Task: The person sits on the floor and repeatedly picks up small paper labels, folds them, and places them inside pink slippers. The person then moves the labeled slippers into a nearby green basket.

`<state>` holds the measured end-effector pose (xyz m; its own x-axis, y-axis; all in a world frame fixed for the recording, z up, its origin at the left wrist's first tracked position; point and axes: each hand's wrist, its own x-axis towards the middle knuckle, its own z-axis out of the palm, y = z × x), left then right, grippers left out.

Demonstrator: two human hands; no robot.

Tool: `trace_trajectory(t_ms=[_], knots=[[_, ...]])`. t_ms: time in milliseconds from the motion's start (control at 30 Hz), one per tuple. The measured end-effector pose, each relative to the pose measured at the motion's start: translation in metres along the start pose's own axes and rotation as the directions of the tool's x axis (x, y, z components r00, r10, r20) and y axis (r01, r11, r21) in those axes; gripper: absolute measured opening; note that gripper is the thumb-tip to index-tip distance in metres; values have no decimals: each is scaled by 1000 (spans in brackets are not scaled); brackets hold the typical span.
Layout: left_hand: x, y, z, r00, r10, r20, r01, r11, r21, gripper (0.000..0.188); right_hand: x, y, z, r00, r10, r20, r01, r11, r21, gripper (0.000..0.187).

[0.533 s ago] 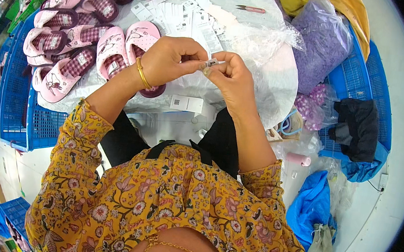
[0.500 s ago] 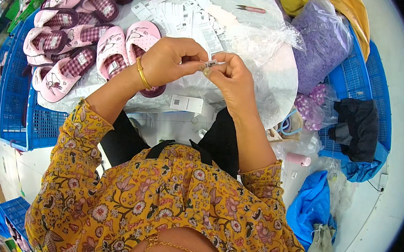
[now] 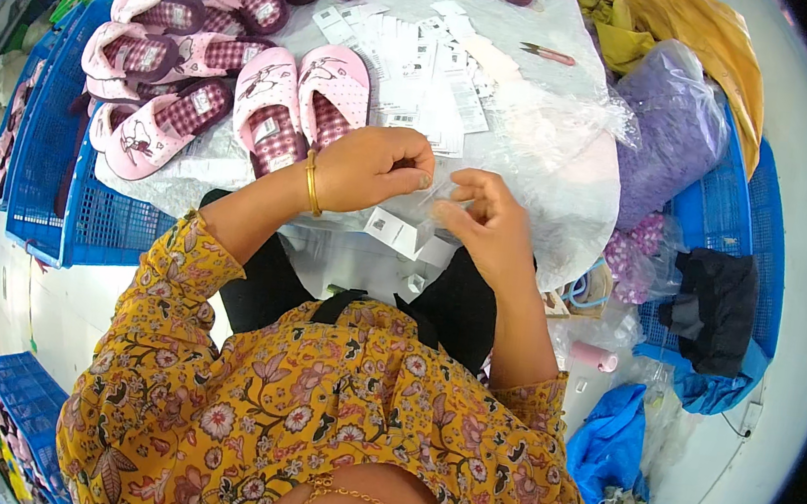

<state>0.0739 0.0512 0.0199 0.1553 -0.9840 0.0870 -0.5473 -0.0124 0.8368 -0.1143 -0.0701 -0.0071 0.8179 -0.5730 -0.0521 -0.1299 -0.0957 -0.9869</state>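
Note:
My left hand [image 3: 379, 166], with a gold bangle at the wrist, is closed in a pinch over the near edge of the table. Something thin and pale shows at its fingertips, too fine to name. Facing it, my right hand [image 3: 488, 220] has its fingers bent, the thumb and forefinger apart. Just below the two hands is a white printed card tag [image 3: 393, 232] at the table edge; whether a thread ties it to my fingers cannot be made out. Beside my left forearm stands a pair of pink slippers [image 3: 271, 85] with checked insoles.
More pink slippers [image 3: 162, 127] crowd the table's left and far sides. Loose white tags [image 3: 435, 80] lie mid-table, with thread snips [image 3: 549, 54] beyond. Blue crates [image 3: 114, 227] flank the table. A bag of purple material [image 3: 677, 119] and dark cloth [image 3: 714, 310] sit at right.
My hands have drawn apart; the small label pinched between them no longer shows there. The right thumb and forefinger have parted. The whole view has shifted, with the table appearing further right.

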Motion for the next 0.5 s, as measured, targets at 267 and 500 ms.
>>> trace_trajectory(t_ms=[267, 500], knots=[[-28, 3, 11, 994, -18, -107, 13, 999, -47, 11, -2, 4, 22, 980, 89, 178, -129, 965, 229, 17], [-51, -36, -24, 891, 136, -434, -72, 984, 161, 10, 7, -6, 36, 994, -97, 47, 91, 990, 108, 9]])
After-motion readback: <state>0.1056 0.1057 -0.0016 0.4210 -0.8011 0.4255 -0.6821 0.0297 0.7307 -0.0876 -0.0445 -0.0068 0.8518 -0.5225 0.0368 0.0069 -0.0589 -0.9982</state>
